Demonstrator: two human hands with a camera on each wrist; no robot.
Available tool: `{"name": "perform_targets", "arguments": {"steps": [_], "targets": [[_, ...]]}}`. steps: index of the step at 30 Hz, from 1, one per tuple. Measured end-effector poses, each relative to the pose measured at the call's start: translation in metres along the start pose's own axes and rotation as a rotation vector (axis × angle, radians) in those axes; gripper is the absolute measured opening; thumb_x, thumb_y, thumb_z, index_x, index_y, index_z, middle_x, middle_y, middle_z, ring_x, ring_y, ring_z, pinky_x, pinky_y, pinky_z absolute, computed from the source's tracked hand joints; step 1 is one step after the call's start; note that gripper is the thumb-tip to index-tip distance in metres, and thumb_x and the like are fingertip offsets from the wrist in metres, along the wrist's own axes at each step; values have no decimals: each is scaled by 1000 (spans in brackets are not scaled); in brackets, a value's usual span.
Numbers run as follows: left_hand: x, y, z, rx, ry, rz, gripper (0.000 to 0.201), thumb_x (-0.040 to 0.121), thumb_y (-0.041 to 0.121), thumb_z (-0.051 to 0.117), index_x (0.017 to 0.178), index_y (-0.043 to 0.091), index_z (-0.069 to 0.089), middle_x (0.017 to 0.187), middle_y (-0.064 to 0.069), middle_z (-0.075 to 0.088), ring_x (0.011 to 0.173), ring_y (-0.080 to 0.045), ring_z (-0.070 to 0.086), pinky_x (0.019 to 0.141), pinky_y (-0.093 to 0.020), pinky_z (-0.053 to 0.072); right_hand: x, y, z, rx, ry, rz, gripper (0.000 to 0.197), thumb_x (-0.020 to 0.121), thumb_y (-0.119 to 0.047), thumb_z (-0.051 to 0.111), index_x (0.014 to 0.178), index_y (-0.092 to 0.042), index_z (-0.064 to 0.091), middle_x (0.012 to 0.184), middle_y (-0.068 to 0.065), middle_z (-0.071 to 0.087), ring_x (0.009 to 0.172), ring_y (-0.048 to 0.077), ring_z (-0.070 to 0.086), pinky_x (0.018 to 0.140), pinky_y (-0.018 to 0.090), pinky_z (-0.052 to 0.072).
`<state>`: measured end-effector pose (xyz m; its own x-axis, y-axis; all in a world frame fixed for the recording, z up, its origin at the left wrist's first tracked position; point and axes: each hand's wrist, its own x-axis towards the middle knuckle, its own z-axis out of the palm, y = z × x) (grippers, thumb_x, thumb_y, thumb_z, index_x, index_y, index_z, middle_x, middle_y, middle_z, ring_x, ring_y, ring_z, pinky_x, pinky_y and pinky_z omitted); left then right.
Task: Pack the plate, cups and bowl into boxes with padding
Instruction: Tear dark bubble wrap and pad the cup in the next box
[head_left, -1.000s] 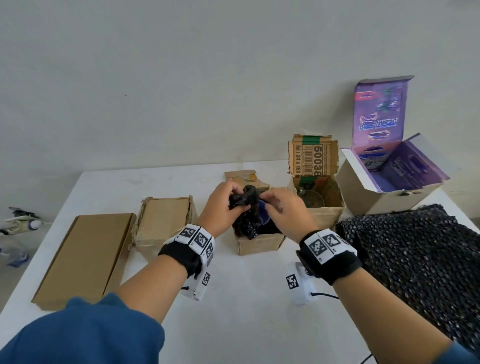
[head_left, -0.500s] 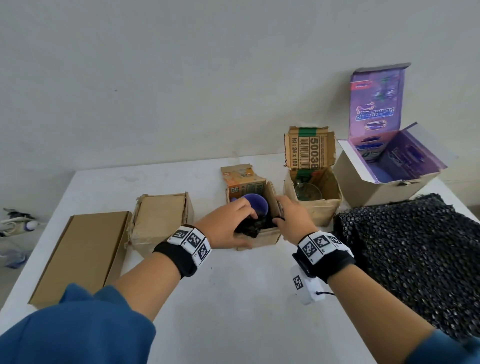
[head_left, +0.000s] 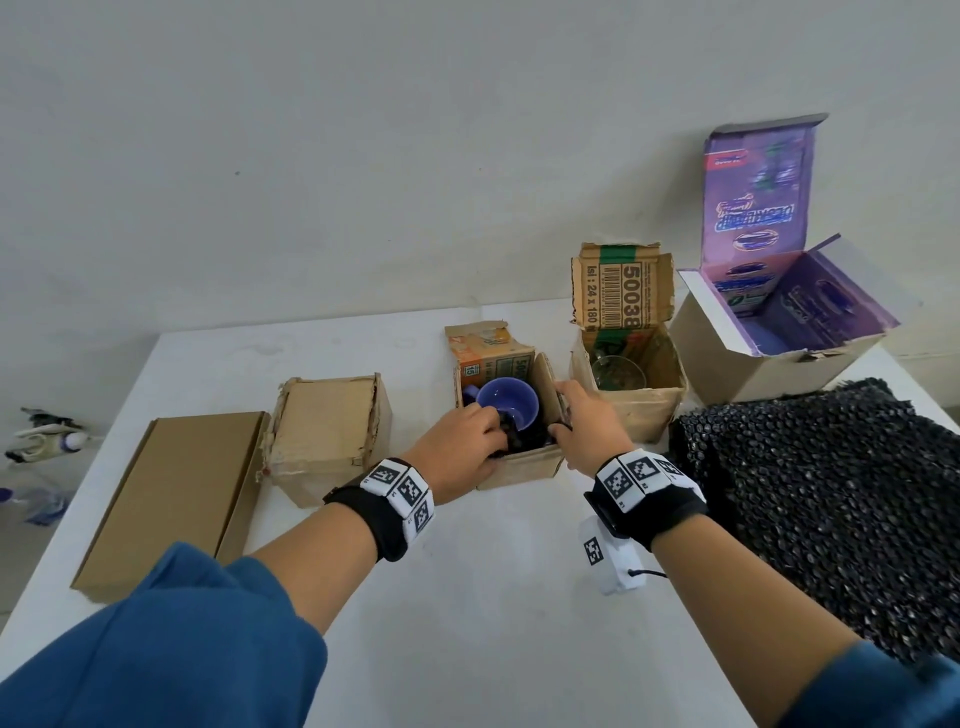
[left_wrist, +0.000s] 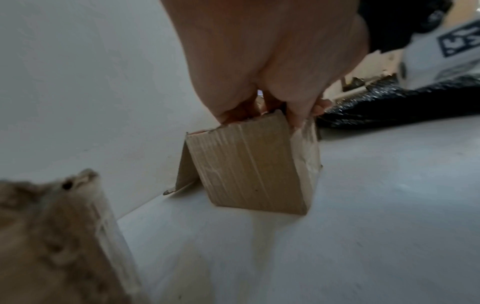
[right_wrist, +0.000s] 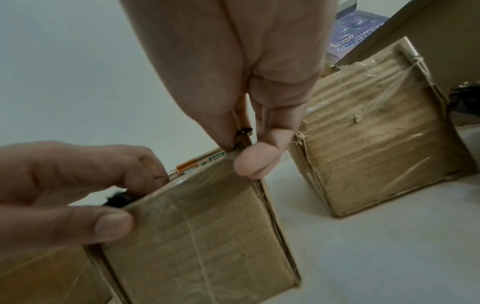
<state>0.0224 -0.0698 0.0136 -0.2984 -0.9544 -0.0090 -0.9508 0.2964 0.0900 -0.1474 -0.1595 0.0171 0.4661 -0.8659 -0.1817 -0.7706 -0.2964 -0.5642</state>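
Risk: purple cup (head_left: 506, 410) tips or chips if black padding (head_left: 524, 439) is jammed in unevenly. Cup glossy, mouth up, inside small open box (head_left: 524, 465) mid-desk (head_left: 467, 597), toward far edge. Left hand (head_left: 462, 447) apparently pinches padding at box rim; right hand (head_left: 589, 426) grips right wall.

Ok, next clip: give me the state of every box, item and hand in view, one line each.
small cardboard box: open, holds the cup and padding
purple cup: upright in that box
black padding: tucked beside the cup
left hand: fingers curled into the padding
right hand: pinching the box's right wall
barcode box: open, glass item inside
purple-lined box: open
two boxes at left: closed
black bubble wrap sheet: lying flat on table
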Motion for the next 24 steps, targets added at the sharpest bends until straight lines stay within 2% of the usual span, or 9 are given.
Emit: {"name": "perform_targets", "arguments": {"steps": [2, 3, 6, 8, 10, 13, 16, 19, 24], "targets": [[-6, 1, 10, 67, 1, 18, 13, 80, 25, 64, 80, 13, 70, 87, -4, 59, 82, -25, 56, 72, -35, 48, 0, -1, 0, -13, 0, 0, 52, 88, -11, 61, 134, -16, 38, 116, 13, 60, 104, 29, 59, 89, 39, 51], [-8, 0, 15, 91, 14, 19, 10, 78, 24, 69, 77, 14, 69, 83, -3, 60, 79, -25, 58, 71, -34, 48, 0, -1, 0, -14, -1, 1, 52, 88, -12, 61, 134, -16, 38, 115, 13, 61, 103, 29, 60, 89, 40, 51], [-5, 0, 14, 61, 4, 3, 15, 84, 24, 66, 96, 16, 63, 96, -3, 63, 90, -24, 59, 81, -34, 45, 0, 0, -1, -10, -10, -2, 54, 88, -12, 61, 136, -16, 36, 111, 14, 60, 99, 30, 61, 85, 42, 53], [-3, 0, 10, 5, -2, -54, 31, 89, 29, 59, 117, 16, 54, 114, -1, 58, 105, -21, 53, 91, -32, 39, 0, 1, -2, 14, -34, 7, 55, 88, -13, 61, 136, -17, 35, 109, 13, 59, 96, 30, 63, 83, 43, 55], [-2, -1, 11, 18, 13, -80, 43, 88, 32, 59, 127, 16, 51, 121, -2, 51, 109, -21, 49, 94, -32, 40, -1, 1, -2, 51, -51, 23, 55, 88, -14, 62, 135, -19, 34, 103, 9, 57, 94, 30, 64, 82, 44, 56], [-3, -2, 13, 122, 35, -103, 37, 85, 35, 60, 118, 16, 59, 116, -2, 54, 109, -24, 50, 97, -35, 38, -2, 2, -1, 95, -47, 29, 54, 87, -14, 63, 133, -20, 35, 95, 2, 51, 92, 30, 64, 80, 44, 57], [-1, 1, 13, 158, 45, -107, 36, 89, 37, 58, 117, 14, 57, 113, -2, 59, 108, -24, 53, 103, -36, 31, -1, 2, 0, 111, -45, 40, 54, 87, -13, 63, 131, -21, 35, 94, 2, 52, 88, 28, 65, 77, 41, 58], [1, 4, 10, 169, 8, -131, 36, 94, 39, 50, 121, 15, 52, 115, -1, 60, 109, -22, 53, 105, -33, 26, -1, 3, 0, 123, -49, 43, 54, 87, -13, 63, 132, -22, 34, 102, 8, 57, 89, 27, 65, 77, 40, 58], [4, 7, 6, 215, -108, -123, 29, 98, 34, 40, 113, 18, 58, 113, 1, 61, 111, -21, 51, 108, -35, 20, -1, 3, 1, 113, -69, 44, 52, 88, -14, 62, 131, -21, 33, 100, 11, 61, 84, 26, 66, 70, 34, 57]]}}
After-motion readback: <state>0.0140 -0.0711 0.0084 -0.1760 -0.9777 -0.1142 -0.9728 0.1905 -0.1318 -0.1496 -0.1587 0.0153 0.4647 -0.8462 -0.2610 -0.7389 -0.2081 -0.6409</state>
